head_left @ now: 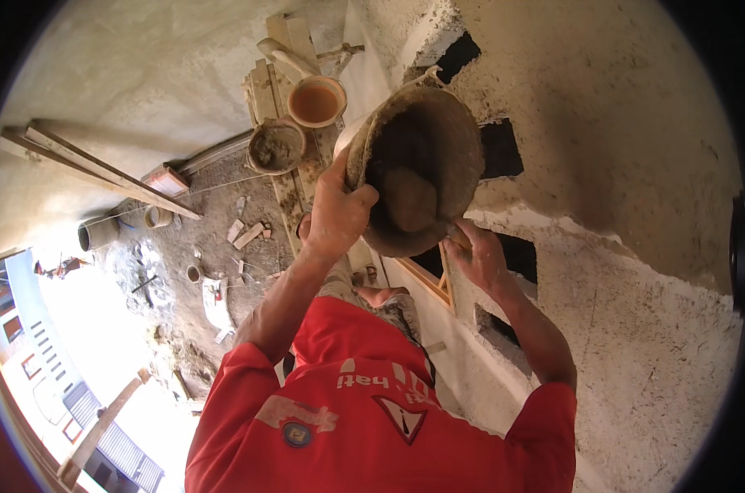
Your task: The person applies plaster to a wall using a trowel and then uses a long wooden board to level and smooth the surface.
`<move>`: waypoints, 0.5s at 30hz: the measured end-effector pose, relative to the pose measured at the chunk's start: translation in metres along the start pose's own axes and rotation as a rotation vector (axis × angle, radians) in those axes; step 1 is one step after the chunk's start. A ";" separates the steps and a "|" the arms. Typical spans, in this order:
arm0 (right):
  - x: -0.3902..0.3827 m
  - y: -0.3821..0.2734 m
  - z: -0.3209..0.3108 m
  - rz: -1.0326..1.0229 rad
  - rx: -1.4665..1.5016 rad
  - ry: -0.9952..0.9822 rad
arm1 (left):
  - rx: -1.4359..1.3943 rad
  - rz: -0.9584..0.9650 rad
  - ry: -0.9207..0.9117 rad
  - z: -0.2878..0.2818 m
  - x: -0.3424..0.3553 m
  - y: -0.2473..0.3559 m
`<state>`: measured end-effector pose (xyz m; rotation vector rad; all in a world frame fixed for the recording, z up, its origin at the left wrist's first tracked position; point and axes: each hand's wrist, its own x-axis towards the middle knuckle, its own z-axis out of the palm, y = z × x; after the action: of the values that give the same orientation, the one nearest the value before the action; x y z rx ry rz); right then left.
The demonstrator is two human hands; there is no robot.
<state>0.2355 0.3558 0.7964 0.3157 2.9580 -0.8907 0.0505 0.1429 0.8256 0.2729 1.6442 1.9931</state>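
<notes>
A mortar-caked bucket [356, 164] is tipped toward me in front of the wall, its dark inside facing up at me. Wet grey mortar [409, 200] shows as a lump within it. On the bucket's left side, my left hand [337, 212] is closed around the rim, thumb toward the opening. My right hand [479, 259] is closed at the lower right rim, around what looks like a short brown handle [459, 238]. Whether a tool's blade runs from it into the mortar is hard to make out.
Scaffold planks [263, 92] by the wall carry a mortar-filled bowl [275, 148] and an orange-brown basin [317, 102]. Dark square openings [501, 149] pierce the partly plastered wall [635, 123]. Far below, the ground [216, 185] holds brick pieces and buckets. Long boards [101, 168] lean left.
</notes>
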 end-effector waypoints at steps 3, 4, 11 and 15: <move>-0.003 -0.005 0.002 0.018 -0.015 0.045 | 0.035 0.014 0.057 0.000 -0.002 -0.010; -0.001 -0.008 -0.001 0.043 -0.030 0.013 | -0.018 -0.001 0.071 0.001 -0.003 -0.014; 0.027 -0.019 -0.014 0.111 -0.049 -0.059 | -0.179 -0.092 0.203 -0.021 0.008 -0.054; 0.060 -0.040 -0.016 0.163 0.030 -0.078 | -0.074 -0.159 0.272 -0.061 0.018 -0.108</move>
<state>0.1687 0.3430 0.8265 0.5031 2.8022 -0.9058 0.0355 0.1128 0.7049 -0.1588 1.6892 2.0325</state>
